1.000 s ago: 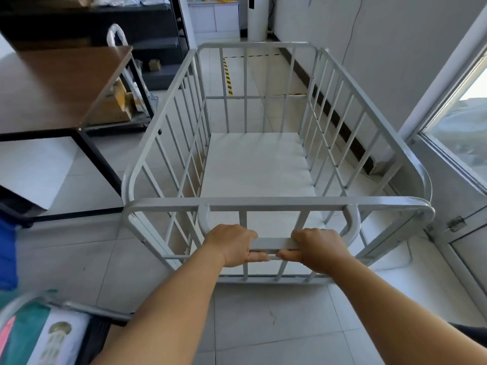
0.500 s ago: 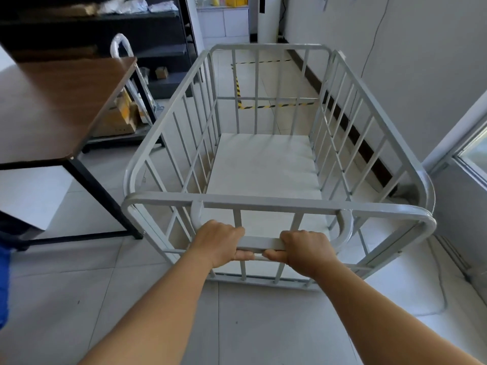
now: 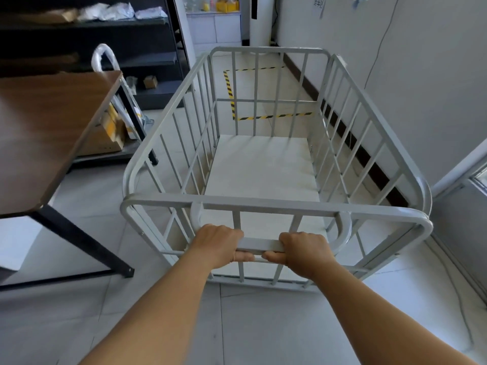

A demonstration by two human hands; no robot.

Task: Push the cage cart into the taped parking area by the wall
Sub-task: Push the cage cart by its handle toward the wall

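Since a second ago: the window frame at the right has slid almost out of view, the brown table sits farther back along the left, and the yellow-black floor tape shows larger and lower through the far bars. Cart is rolling forward.

Cage cart: grey steel, empty, white deck. It stands on the tiled floor in the lane between table and right-hand wall, roughly parallel to the dark skirting.

Grip: left hand and right hand both wrapped around the low handle bar on the near end, fingers curled over the top, thumbs tucked under. A short bare stretch of bar lies between them. Arms extended.

Parking area: taped rectangle against the wall, straight ahead. Near line and left line visible through the cart's far end; the far line shows fainter beyond.

Progress, as judged: approach well under way, cart lined up with the bay, but its front end looks short of the near tape line. No part seems inside yet.

Left to do: roll on over the near line, keep the right side off the skirting, stop within the tape.
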